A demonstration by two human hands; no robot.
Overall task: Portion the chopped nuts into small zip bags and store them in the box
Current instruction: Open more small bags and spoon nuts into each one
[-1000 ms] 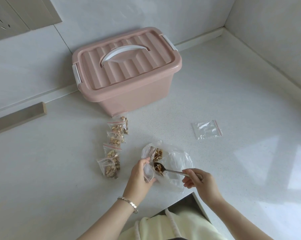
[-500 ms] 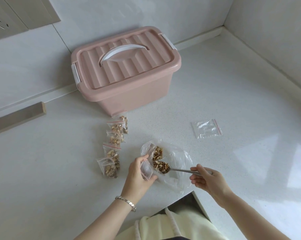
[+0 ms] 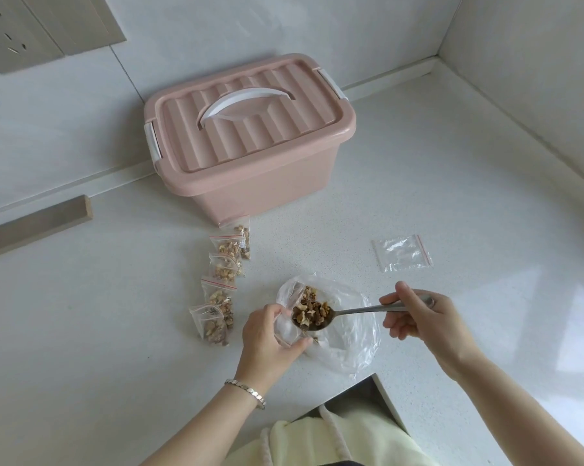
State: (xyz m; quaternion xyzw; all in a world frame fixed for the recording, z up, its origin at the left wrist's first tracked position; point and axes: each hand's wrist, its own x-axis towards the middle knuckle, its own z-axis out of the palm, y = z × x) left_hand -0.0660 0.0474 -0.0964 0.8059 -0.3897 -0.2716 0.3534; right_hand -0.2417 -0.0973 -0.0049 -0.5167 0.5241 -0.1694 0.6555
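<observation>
My right hand [image 3: 425,317] holds a metal spoon [image 3: 361,310] by its handle, the bowl heaped with chopped nuts [image 3: 311,312]. My left hand [image 3: 267,338] pinches a small clear zip bag [image 3: 285,331] at its mouth, just left of and below the spoon's bowl. Under both lies a large clear plastic bag [image 3: 347,334] with more nuts at its far end. Several filled small zip bags [image 3: 221,280] lie in a row left of it. The pink box [image 3: 246,136] stands behind with its lid on.
One empty small zip bag [image 3: 403,253] lies on the white counter [image 3: 452,183] to the right. A wooden strip [image 3: 35,227] lies at the far left by the wall. The counter's front edge has a notch [image 3: 361,398] by my body. Walls close the back and right.
My right hand has lifted the spoon out of the large bag, now heaped with nuts, and brought it level above the small bag's mouth. My left hand keeps holding the small bag.
</observation>
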